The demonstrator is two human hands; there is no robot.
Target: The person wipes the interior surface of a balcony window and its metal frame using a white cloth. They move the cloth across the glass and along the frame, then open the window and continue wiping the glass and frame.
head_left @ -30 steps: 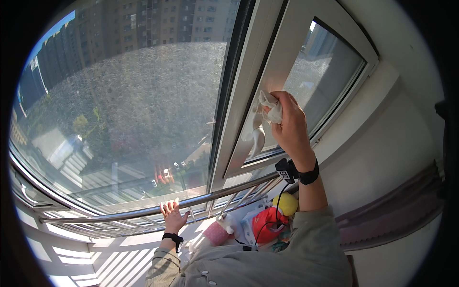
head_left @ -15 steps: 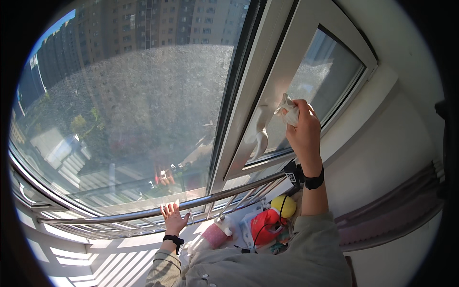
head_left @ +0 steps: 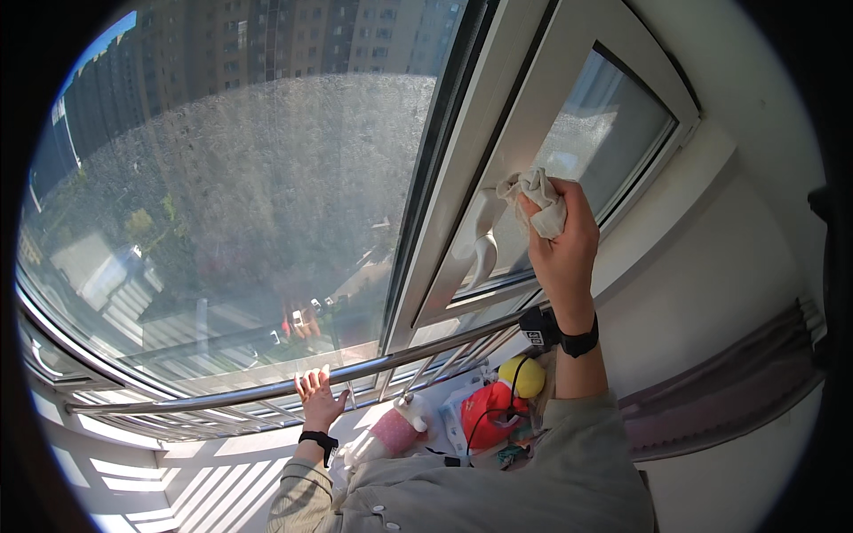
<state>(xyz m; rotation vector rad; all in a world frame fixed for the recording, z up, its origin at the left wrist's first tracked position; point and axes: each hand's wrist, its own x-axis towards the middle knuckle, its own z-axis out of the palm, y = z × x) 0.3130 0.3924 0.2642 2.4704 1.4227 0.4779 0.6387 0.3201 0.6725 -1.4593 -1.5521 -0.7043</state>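
My right hand [head_left: 566, 242] is closed round a crumpled whitish cloth [head_left: 544, 206], held up at the narrow window sash. The cloth lies beside the upper end of the white window handle [head_left: 484, 240] and covers part of the sash's frame and glass [head_left: 577, 142]. Whether it presses on the surface is hard to tell. Lower and to the left, my left hand [head_left: 322, 400] rests on the metal rail [head_left: 382, 363], fingers spread over it and thumb out to the side. Both wrists carry black bands.
Left of the sash stands a large window pane [head_left: 267, 195], with buildings and parked cars beyond. Below the rail, on the sill, are a pink and white soft toy [head_left: 395, 431], a red bag [head_left: 487, 417] and a yellow ball-like thing [head_left: 522, 377]. A purplish curtain [head_left: 720, 391] hangs at right.
The cloth has shifted a little in my right hand's grip and shows more of its folds. My left hand stays on the rail. The view has moved slightly.
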